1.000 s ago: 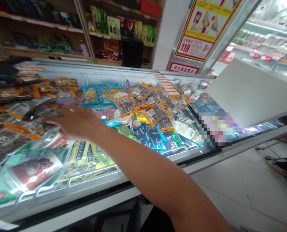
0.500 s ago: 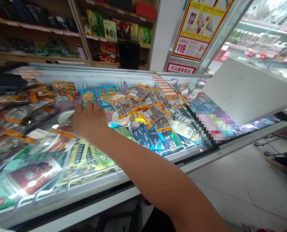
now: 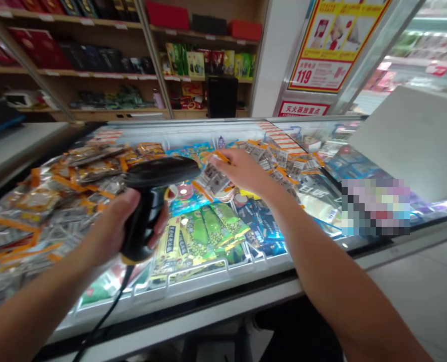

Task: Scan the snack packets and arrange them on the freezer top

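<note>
Head camera: we hold a black scanner (image 3: 148, 201) in our left hand (image 3: 108, 234). Our fingers are wrapped tight round its handle, so it sits firm and its wide top points away from us. Its cord (image 3: 106, 311) hangs down below the grip, out of the way.

Our right hand (image 3: 246, 173) reaches out past the scanner. Its fingertips pinch a small packet (image 3: 215, 177) with an orange edge. The packet sits just in front of the scanner's top, between our two hands. We think it is held there so the scanner can face it.

A pile (image 3: 280, 158) of packets like it lies just beyond the right hand, on top of the freezer (image 3: 216, 301). A bigger pile (image 3: 50, 201) lies to the left of the left hand. Below both hands, through the freezer's glass, we see green bags (image 3: 204, 231).
</note>
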`<state>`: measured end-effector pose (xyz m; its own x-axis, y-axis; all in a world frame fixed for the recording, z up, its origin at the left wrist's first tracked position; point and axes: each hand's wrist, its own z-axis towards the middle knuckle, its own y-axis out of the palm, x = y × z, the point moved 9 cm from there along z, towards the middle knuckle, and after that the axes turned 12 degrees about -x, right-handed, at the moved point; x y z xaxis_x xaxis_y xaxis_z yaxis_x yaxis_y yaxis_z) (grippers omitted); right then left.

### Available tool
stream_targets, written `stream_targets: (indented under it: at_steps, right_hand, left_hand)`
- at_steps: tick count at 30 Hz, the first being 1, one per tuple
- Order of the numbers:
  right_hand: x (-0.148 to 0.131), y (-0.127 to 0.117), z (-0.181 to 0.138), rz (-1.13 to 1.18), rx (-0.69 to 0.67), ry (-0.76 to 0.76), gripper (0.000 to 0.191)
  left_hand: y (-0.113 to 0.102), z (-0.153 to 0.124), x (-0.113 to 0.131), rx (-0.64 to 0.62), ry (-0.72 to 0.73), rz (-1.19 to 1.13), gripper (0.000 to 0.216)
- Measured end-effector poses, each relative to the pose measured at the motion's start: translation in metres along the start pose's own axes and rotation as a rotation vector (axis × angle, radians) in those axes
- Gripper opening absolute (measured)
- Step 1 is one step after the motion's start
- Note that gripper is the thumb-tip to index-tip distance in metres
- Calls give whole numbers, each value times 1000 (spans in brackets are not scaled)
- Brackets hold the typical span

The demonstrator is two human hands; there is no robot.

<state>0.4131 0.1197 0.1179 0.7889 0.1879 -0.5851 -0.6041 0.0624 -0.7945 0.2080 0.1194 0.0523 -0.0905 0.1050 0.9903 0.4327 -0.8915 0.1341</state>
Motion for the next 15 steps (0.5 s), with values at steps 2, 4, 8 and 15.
stream_targets:
  at_steps: [2,4,8,15]
  right_hand:
    - [10,-1,-6,98,-69,6,33]
    - [18,-1,-10,136,-116,43,36]
    - [18,-1,-13,91,-175,84,39]
    - [10,9,-18,70,-290,164,45]
  left_hand:
    - [-4,-13,-5,30,-7,67,54]
    - [2,-20,-11,-34,-30,101,54]
    - [12,-24,-17,-136,-56,69,51]
    - [27,-22,-14,-189,-26,17,52]
